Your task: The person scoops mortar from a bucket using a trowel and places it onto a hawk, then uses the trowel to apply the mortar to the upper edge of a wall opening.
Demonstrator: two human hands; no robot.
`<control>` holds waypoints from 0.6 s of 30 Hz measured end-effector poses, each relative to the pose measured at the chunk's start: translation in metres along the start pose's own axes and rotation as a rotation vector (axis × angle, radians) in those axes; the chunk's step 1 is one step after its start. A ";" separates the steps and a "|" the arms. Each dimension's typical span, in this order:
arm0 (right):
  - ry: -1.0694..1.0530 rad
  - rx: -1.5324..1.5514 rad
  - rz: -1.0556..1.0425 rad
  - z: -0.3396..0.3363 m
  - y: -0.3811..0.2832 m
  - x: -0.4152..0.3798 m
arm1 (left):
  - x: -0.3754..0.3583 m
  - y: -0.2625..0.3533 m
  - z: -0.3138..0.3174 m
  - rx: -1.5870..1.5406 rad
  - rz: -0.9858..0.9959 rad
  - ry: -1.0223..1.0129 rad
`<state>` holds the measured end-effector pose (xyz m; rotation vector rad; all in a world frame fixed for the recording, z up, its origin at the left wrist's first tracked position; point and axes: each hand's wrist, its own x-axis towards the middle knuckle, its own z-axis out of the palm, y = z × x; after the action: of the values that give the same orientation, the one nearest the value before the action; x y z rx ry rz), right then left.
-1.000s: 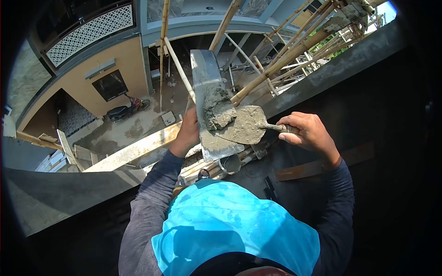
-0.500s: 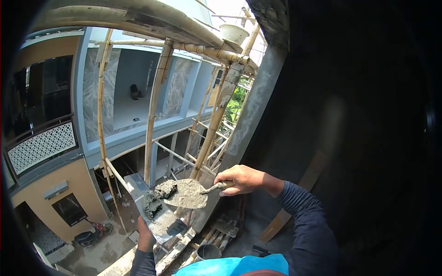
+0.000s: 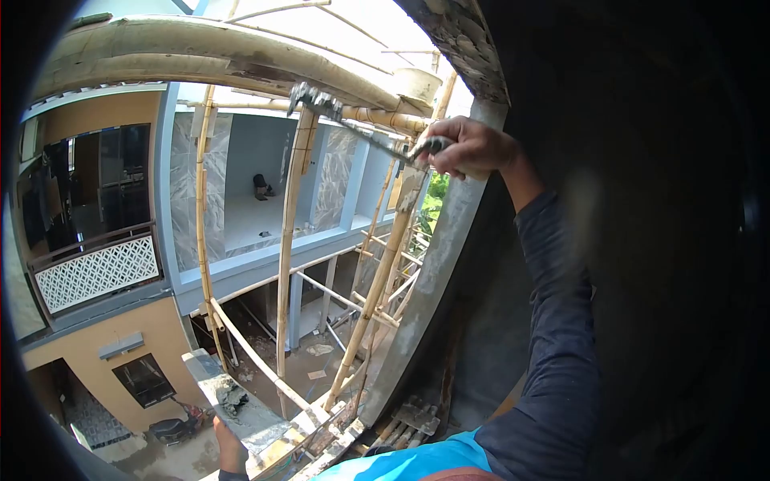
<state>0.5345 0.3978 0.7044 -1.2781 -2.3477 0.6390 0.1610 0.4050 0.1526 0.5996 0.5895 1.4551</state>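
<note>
My right hand [image 3: 469, 148] is raised high, gripping the handle of a trowel [image 3: 345, 120] whose blade carries grey mortar and points left, up near the curved concrete edge [image 3: 449, 232] of a dark wall. My left hand [image 3: 228, 441] is low at the bottom left, holding a flat metal float [image 3: 237, 405] from beneath; a small lump of wet mortar lies on it. My dark long sleeve [image 3: 561, 337] runs up the right side. A blue cloth [image 3: 425, 465] shows at the bottom edge.
Bamboo scaffold poles [image 3: 289, 248] stand in front of me, with a thick curved one [image 3: 200, 56] overhead and a white bucket [image 3: 417, 80] on it. Far below are a yard and a parked motorbike [image 3: 176, 429]. A building with a lattice railing [image 3: 96, 272] is opposite.
My right hand has swung the loaded trowel from waist height up to the top of the wall edge. The float has dropped lower left with less mortar on it. My view tilted upward.
</note>
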 end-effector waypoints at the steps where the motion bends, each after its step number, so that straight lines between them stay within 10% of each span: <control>1: 0.330 -0.044 -0.059 -0.037 -0.011 0.007 | 0.000 -0.008 -0.011 0.002 -0.002 0.009; 3: 0.647 -0.117 -0.218 -0.067 -0.005 0.007 | 0.000 -0.020 -0.052 0.139 0.121 0.050; 12: 0.078 0.001 0.278 0.107 0.082 -0.030 | -0.024 -0.032 -0.038 0.012 0.002 0.150; 18: -0.208 -0.310 0.189 0.217 0.096 -0.038 | -0.021 -0.020 -0.001 0.588 0.170 -0.066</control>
<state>0.5023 0.3666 0.4680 -1.6551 -2.5924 0.4966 0.1743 0.3835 0.1378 1.1764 0.9420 1.4092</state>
